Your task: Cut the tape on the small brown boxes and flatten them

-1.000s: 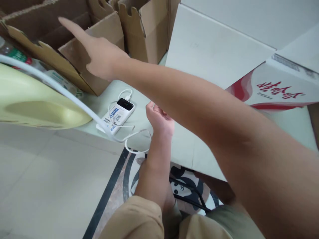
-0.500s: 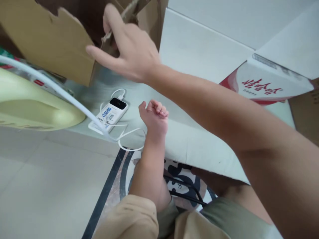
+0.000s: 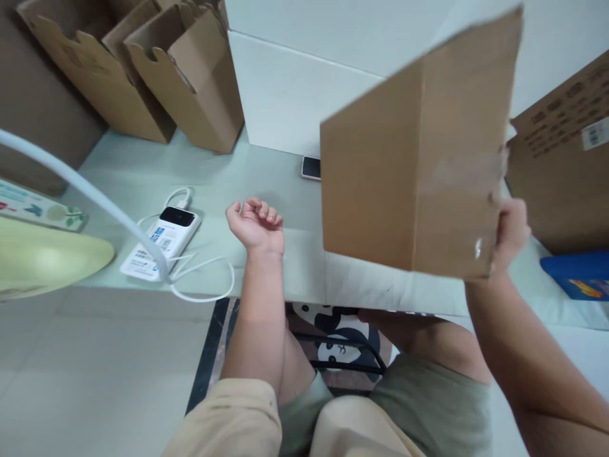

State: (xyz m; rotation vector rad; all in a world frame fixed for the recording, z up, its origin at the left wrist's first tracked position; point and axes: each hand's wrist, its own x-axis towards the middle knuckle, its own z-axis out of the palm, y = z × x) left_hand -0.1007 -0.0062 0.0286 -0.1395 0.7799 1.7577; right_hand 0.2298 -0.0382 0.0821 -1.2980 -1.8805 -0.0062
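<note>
My right hand (image 3: 511, 235) grips a brown cardboard box (image 3: 371, 190) by its right edge; most of the fingers are hidden behind it. The box is held up in front of me over the right part of the table, with two plain faces and a strip of tape showing. My left hand (image 3: 257, 225) rests palm up at the table's front edge, fingers loosely curled, thumb apart, holding nothing. To its left lies a white power bank (image 3: 164, 244) with a white cable (image 3: 204, 298) plugged in. A phone (image 3: 311, 168) is partly covered by the box.
Two open cardboard boxes (image 3: 204, 95) stand at the back left of the pale table (image 3: 285, 190). Large white boxes (image 3: 285, 95) are behind. A printed brown box (image 3: 566, 158) and a blue packet (image 3: 580, 273) sit at the right. A yellow-green lamp base (image 3: 52, 257) with a white stem is left.
My right hand has gone from the cardboard boxes at the upper left to the right side, bringing a cardboard box with it. My left hand keeps its loose palm-up pose. The view has shifted.
</note>
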